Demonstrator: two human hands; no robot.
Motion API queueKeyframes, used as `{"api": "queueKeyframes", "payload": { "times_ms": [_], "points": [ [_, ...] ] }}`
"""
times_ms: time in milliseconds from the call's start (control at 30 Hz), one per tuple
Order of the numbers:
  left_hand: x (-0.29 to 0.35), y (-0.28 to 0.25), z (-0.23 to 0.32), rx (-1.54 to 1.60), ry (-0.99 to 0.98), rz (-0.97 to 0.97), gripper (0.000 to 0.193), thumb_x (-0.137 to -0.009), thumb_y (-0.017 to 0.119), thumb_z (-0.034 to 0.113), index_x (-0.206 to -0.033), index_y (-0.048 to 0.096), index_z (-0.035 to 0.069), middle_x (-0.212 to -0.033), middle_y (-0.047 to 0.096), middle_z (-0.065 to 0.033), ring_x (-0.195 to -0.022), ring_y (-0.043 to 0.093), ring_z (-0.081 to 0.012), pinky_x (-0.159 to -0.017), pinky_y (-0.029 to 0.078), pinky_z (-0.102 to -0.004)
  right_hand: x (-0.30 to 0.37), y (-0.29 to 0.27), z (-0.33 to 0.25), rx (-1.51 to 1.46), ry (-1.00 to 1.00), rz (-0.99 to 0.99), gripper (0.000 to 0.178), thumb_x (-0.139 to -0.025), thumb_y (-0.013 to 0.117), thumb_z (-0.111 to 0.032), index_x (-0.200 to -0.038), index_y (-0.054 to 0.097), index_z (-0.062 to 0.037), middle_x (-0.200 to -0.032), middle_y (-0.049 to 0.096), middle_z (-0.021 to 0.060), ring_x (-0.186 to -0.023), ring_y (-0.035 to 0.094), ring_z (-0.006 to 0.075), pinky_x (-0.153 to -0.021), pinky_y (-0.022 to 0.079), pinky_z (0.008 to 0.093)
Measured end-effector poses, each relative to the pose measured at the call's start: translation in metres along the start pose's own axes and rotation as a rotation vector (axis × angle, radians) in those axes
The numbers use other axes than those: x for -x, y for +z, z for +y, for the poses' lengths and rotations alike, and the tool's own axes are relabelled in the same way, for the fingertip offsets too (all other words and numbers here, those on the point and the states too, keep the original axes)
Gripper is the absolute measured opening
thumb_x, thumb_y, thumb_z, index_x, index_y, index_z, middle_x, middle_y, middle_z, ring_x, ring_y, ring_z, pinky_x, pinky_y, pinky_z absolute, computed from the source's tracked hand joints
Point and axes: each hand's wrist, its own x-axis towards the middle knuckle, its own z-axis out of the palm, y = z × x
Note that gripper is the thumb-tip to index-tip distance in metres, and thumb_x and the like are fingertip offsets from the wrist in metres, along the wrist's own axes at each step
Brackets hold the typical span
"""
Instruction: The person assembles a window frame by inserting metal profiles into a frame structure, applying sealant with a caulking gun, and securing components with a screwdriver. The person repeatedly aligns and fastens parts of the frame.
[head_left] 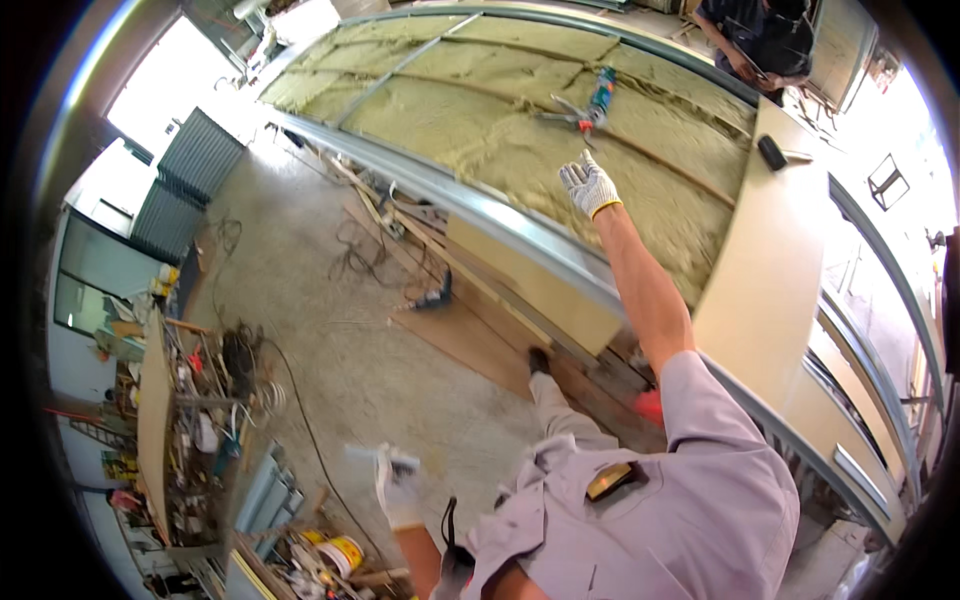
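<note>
My right hand (589,188), in a white knit glove with a yellow cuff, reaches out over the insulation-filled panel (500,95). Its fingers are stretched apart with nothing in them. Just beyond the fingertips, a caulking gun (592,108) with a teal cartridge lies on the yellowish wool, apart from the hand. Low at my left side, my left hand (400,495), gloved too, is closed on a flat pale strip (375,457), blurred, its kind unclear. The panel has a metal edge frame (480,213) and thin strips running across the wool.
On the pale board (765,220) at the right rests a black-headed mallet (771,153). Another person (765,45) stands beyond the panel. A drill (432,295) and cables lie below the panel's near edge. At left is a cluttered workbench (155,430); a bucket (342,555) sits nearby.
</note>
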Motion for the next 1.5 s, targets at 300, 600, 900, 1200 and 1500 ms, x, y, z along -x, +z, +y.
{"api": "queueKeyframes", "payload": {
  "times_ms": [300, 600, 900, 1200, 1500],
  "points": [
    [-0.095, 0.076, 0.03, -0.09, -0.113, 0.33, 0.026, -0.104, 0.063, 0.025, -0.125, 0.064, 0.008, -0.104, 0.067, -0.0028, -0.092, 0.065, -0.0161, -0.083, 0.055, -0.0321, -0.297, 0.04, 0.038, -0.098, -0.114, 0.223, 0.065, -0.093, 0.075, -0.049, -0.145, 0.051, -0.0202, -0.151, 0.051, 0.012, -0.138, 0.048, 0.0366, -0.115, 0.038, 0.0562],
    [-0.216, 0.154, 0.054, -0.23, -0.296, 0.047, 0.025, -0.102, 0.068, 0.024, -0.121, 0.066, 0.009, -0.105, 0.067, -0.0021, -0.096, 0.063, -0.0144, -0.089, 0.057, -0.0308, -0.259, 0.106, -0.002, -0.523, -0.3, 0.322, 0.015, -0.094, 0.075, -0.021, -0.097, 0.062, -0.0125, -0.087, 0.069, 0.0047, -0.071, 0.068, 0.0261, -0.066, 0.06, 0.0462],
    [-0.31, 0.227, 0.039, -0.589, -0.335, -0.12, 0.034, -0.105, 0.062, 0.027, -0.134, 0.062, 0.009, -0.108, 0.067, -0.0028, -0.093, 0.065, -0.0161, -0.086, 0.053, -0.0327, -0.162, 0.059, -0.05, -0.509, -0.529, 0.216, 0.014, -0.088, 0.064, -0.006, -0.099, 0.059, -0.0124, -0.093, 0.061, 0.0068, -0.072, 0.061, 0.0235, -0.068, 0.062, 0.0437],
    [-0.393, 0.369, -0.008, -0.63, -0.52, -0.836, 0.035, -0.106, 0.061, 0.023, -0.137, 0.059, 0.008, -0.112, 0.066, -0.0038, -0.099, 0.064, -0.017, -0.086, 0.053, -0.0318, 0.139, 0.063, 0.003, -0.208, -0.754, -0.257, 0.04, -0.099, 0.058, -0.007, -0.138, 0.055, -0.0045, -0.128, 0.067, 0.0162, -0.122, 0.065, 0.0293, -0.106, 0.053, 0.0496],
    [-0.356, 0.499, -0.078, -0.425, -0.858, -1.096, 0.046, -0.106, 0.056, 0.012, -0.148, 0.046, -0.001, -0.11, 0.065, -0.0086, -0.099, 0.064, -0.0201, -0.088, 0.054, -0.0354, 0.327, 0.015, 0.08, 0.02, -0.928, 0.102, 0.033, -0.1, 0.062, -0.009, -0.131, 0.055, 0.0007, -0.114, 0.067, 0.0133, -0.109, 0.07, 0.0291, -0.095, 0.059, 0.0438]
  ]
}}
